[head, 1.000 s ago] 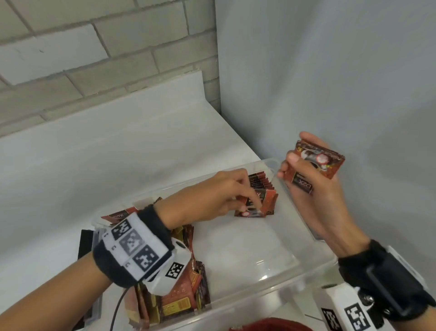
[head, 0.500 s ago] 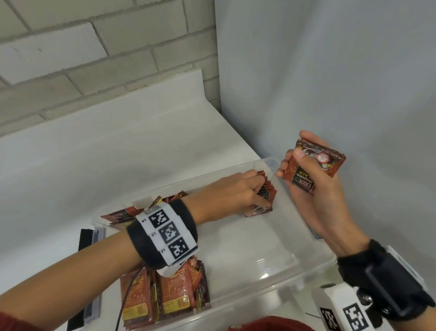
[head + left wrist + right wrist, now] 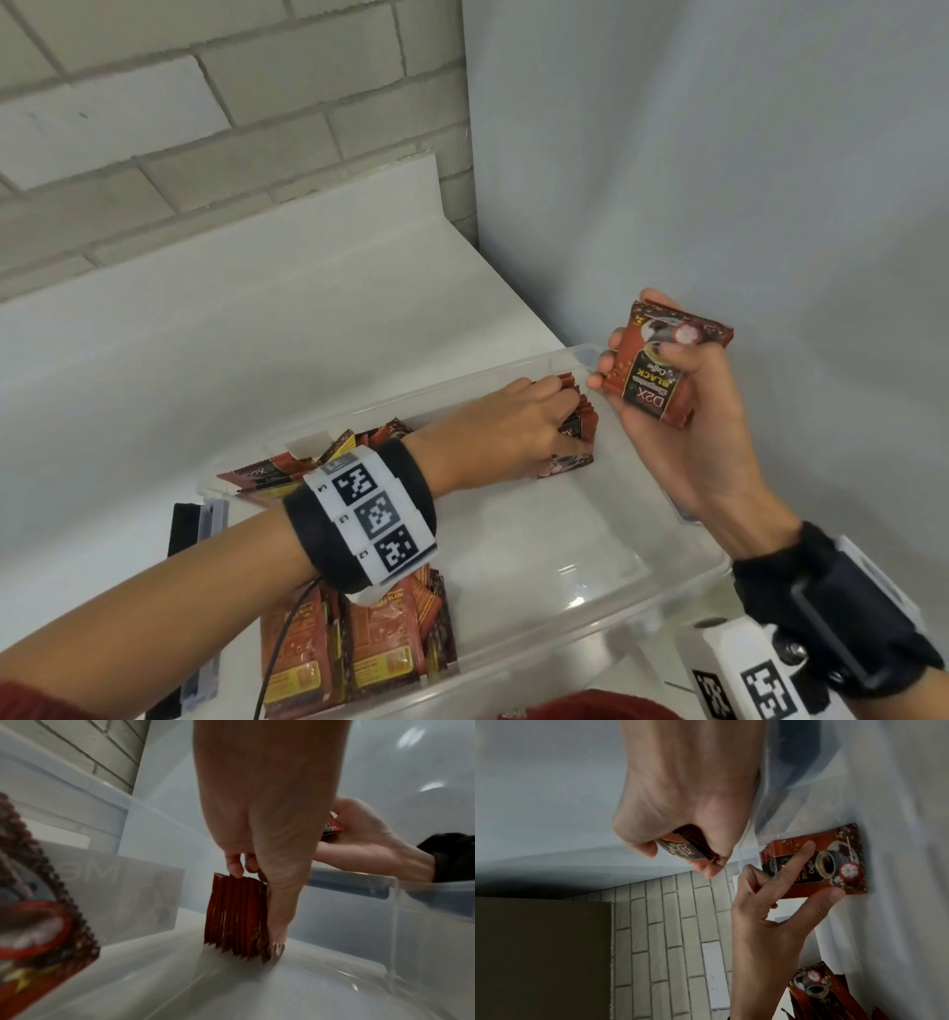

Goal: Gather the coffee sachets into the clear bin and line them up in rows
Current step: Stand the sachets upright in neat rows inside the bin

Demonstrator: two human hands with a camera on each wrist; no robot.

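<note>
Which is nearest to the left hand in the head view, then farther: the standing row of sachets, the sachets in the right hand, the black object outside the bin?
1. standing row of sachets, under the left hand
2. sachets in the right hand, above the bin's far right corner
3. black object, outside, far left

Painted brick wall (image 3: pixel 154 128), smooth grey wall (image 3: pixel 719 154), perhaps white counter (image 3: pixel 257 334)
</note>
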